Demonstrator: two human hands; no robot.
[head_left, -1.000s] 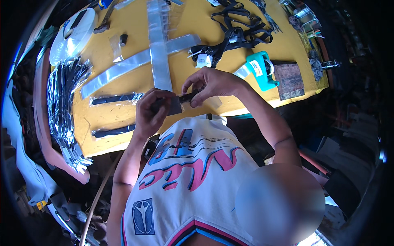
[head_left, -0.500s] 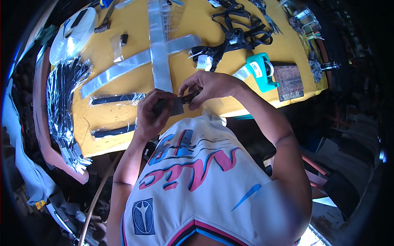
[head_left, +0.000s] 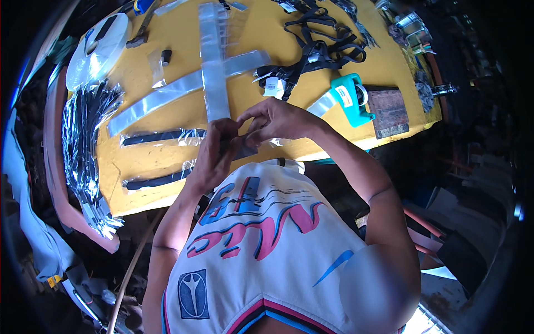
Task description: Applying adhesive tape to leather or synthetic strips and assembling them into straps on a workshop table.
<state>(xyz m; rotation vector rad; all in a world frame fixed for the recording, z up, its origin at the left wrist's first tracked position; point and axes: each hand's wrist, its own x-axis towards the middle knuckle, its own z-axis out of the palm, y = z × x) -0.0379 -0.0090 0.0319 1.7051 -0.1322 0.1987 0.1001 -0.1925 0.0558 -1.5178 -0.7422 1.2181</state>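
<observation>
Over the table's near edge, my left hand and my right hand meet in front of my chest. Between them is a small dark piece with a greyish see-through plastic flap; the fingers hide most of it, so its kind does not show. Both hands are closed on it, the right one in a pinch with bent fingers. Just beyond the hands lie long clear plastic sleeves, crossing each other. Left of my left hand, two black straps in clear wrappers, one farther and one nearer, lie side by side.
The yellow table also bears a teal tape dispenser, a dark flat block, tangled black webbing straps, a large white reel, a hammer and a small black cylinder. Wrapped black straps hang over the left edge.
My left hand has turned more upright and shifted slightly right, and my right fingers have closed in on the piece. The see-through flap now sits nearer the right fingertips.
</observation>
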